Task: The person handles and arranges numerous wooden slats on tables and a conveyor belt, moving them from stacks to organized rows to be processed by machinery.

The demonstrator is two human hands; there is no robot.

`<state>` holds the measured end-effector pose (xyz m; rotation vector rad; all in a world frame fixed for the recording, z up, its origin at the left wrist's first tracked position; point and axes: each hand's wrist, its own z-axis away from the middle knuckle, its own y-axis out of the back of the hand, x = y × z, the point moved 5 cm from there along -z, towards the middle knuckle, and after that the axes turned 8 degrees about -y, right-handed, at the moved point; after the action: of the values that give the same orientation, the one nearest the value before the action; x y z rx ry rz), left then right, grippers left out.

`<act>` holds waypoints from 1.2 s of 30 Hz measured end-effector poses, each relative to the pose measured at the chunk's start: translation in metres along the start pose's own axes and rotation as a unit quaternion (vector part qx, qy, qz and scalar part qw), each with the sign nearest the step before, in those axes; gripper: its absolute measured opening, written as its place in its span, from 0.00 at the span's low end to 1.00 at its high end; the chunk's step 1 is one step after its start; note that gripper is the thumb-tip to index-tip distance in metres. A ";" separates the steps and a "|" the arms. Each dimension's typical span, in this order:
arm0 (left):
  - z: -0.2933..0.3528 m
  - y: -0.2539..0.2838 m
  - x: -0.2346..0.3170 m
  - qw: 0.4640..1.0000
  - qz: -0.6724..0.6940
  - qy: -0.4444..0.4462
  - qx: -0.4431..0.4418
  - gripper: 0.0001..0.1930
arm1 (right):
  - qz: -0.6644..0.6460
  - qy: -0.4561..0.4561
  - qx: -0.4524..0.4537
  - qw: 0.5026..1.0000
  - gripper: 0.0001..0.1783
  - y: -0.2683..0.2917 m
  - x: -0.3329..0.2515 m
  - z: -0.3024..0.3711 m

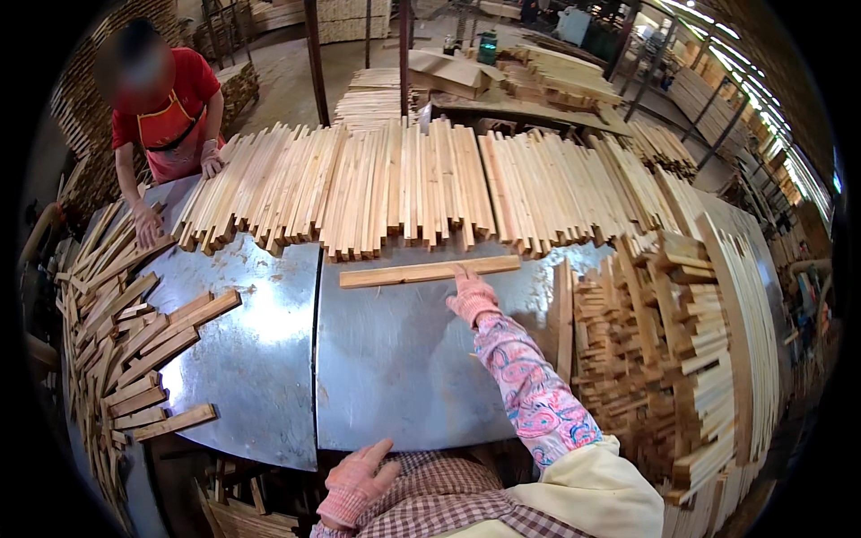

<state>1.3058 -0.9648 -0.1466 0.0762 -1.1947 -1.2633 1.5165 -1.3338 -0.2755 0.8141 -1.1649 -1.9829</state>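
My right hand (473,298), in a pink fingerless work glove, reaches forward over the metal table. Its outstretched fingertips rest on a single wooden strip (404,273), which lies crosswise just in front of a long row of strips. The palm stays off the wood, and the fingers are not wrapped round it. Close to my body, at the table's near edge, my left hand (360,484) wears a similar glove. Its fingers are apart and nothing is in them. The row of wooden strips (413,184) lies side by side across the far part of the table.
Loose strips (134,332) lie heaped along the left side. Stacked wood pieces (628,332) rise close to my right forearm. A person in a red shirt (170,108) stands at the far left, hands at the wood. The metal tabletop (386,377) has a seam down it.
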 end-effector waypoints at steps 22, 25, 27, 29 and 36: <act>-0.155 0.087 0.006 0.986 0.058 -0.141 -0.074 0.31 | -0.392 0.064 -0.135 0.908 0.19 0.179 0.022 0.233; -0.157 0.066 0.046 0.969 0.065 -0.211 -0.112 0.29 | -0.169 0.088 0.177 0.966 0.24 0.262 0.077 0.319; -0.149 0.049 0.069 0.959 0.075 -0.245 -0.123 0.25 | -0.070 0.003 0.336 0.939 0.23 0.299 0.130 0.363; -0.144 0.025 0.090 0.942 0.079 -0.274 -0.179 0.26 | 0.054 -0.086 0.432 0.896 0.21 0.320 0.184 0.388; -0.141 -0.015 0.122 0.930 0.048 -0.293 -0.218 0.27 | 0.195 -0.374 0.377 0.825 0.27 0.321 0.354 0.391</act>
<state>1.3763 -1.1377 -0.1409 -0.7243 -1.3612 -1.4867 1.0862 -1.5519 0.1097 0.0438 -2.4376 -1.4708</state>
